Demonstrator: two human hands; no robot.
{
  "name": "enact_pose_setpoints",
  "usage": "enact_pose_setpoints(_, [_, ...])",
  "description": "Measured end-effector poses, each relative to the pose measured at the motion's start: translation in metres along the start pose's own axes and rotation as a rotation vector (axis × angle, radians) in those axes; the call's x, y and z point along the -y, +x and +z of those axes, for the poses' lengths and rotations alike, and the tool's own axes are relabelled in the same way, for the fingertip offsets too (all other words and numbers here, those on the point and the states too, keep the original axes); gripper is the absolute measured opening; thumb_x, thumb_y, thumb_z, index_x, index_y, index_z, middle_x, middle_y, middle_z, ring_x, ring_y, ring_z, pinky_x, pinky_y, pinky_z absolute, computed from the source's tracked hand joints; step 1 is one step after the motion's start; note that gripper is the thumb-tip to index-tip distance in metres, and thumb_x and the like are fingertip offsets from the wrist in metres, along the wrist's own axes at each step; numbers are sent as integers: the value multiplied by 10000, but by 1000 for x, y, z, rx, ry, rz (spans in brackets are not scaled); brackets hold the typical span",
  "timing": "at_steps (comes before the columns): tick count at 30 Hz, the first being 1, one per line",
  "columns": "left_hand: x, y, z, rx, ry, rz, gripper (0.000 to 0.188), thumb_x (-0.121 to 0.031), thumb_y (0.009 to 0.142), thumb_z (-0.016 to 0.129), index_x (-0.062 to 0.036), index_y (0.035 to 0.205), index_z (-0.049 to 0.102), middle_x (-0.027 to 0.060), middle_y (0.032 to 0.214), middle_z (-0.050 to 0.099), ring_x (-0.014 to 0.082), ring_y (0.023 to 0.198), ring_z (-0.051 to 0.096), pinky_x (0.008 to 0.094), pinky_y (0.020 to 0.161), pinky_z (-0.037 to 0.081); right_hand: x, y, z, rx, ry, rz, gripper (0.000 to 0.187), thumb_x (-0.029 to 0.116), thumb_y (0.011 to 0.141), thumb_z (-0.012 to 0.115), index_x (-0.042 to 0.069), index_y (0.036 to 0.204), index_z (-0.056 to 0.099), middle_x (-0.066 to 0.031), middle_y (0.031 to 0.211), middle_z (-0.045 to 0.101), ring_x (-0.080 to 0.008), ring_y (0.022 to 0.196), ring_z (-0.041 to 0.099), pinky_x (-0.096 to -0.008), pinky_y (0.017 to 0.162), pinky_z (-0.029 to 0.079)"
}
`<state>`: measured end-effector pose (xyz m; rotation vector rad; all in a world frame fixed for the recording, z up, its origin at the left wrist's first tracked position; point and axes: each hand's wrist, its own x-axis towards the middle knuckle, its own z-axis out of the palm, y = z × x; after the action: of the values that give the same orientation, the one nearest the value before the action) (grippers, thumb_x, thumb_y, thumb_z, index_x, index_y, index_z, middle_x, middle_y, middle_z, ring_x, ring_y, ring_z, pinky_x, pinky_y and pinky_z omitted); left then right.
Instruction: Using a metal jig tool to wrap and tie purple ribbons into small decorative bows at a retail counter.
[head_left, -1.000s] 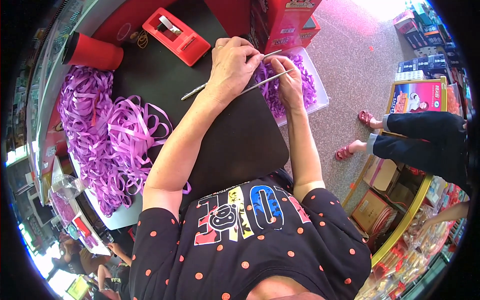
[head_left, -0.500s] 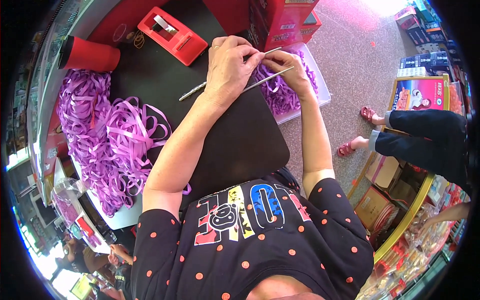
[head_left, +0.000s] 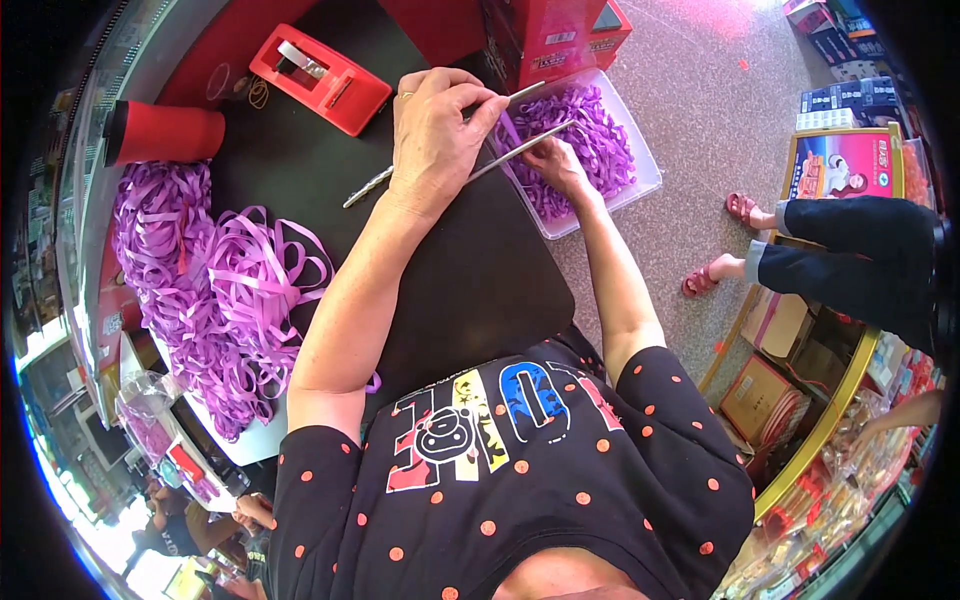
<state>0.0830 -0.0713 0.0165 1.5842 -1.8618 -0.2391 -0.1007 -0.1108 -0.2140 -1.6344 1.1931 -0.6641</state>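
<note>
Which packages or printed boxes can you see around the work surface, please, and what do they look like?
Red carton: top centre, behind the clear tray, boxy.
Picture box: right, on the floor, yellow-edged with a pink and blue front.
Brown cartons: lower right, flat, stacked.

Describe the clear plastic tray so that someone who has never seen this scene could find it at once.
Start at the black tabletop and go to its right-hand edge. There sits a clear rectangular plastic tray filled with short purple ribbon pieces, where the right hand reaches in. Unlike the loose heap of long purple ribbon at the left, its ribbon is boxed in.
</note>
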Motion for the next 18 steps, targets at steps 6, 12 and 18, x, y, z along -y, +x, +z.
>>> enact_pose_setpoints(6, [0, 0, 1, 22, 7, -14, 176, -230, 807, 689, -66, 864, 722, 37, 993, 633, 246, 1014, 500, 342, 894, 403, -31, -10, 12, -90, -21, 125, 176, 193, 794, 668, 96, 932, 717, -114, 832, 689, -208, 777, 668, -313, 709, 513])
enact_pose_setpoints(12, [-1, 1, 2, -2, -18, -33, 148, -216, 780, 709, -81, 836, 730, 26, 951, 628, 243, 996, 500, 347, 878, 402, -37, -22, 26, -127, 0, 129, 215, 193, 829, 663, 44, 979, 701, -72, 832, 708, -127, 726, 648, -271, 678, 505])
enact_pose_setpoints(18, [-3, 1, 1, 31, 32, -35, 175, -230, 820, 683, -68, 876, 719, 27, 1005, 631, 235, 1030, 495, 335, 893, 408, -40, -28, 25, -312, 689, 429, 216, 184, 857, 655, 33, 1007, 688, -7, 854, 677, -55, 599, 523, -204, 517, 403])
